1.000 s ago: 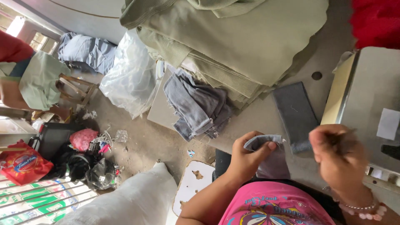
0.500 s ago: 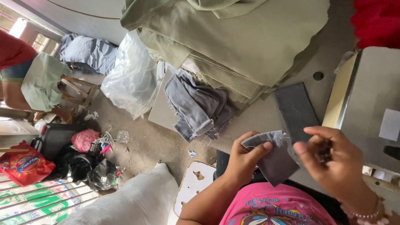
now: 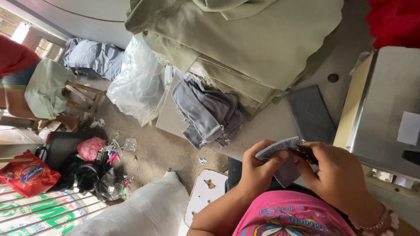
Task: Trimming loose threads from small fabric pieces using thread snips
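My left hand (image 3: 258, 168) pinches a small grey ribbed fabric piece (image 3: 280, 150) by its folded top edge, close to my chest. My right hand (image 3: 337, 175) meets it from the right, fingers closed on the same piece and on a small dark object that is mostly hidden. A flat dark grey fabric rectangle (image 3: 311, 114) lies on the work table (image 3: 271, 124) just beyond my hands. A heap of grey ribbed pieces (image 3: 210, 111) sits at the table's left edge.
A tall stack of olive green fabric (image 3: 253, 39) fills the table's far side. A sewing machine body (image 3: 389, 113) stands at the right. On the floor: clear plastic bag (image 3: 138, 85), white sack (image 3: 140, 209), clutter, and another person (image 3: 26, 83) on a stool.
My right hand has moved left and closed in on the grey piece, which my left hand has kept holding. Both hands now touch at the fabric.
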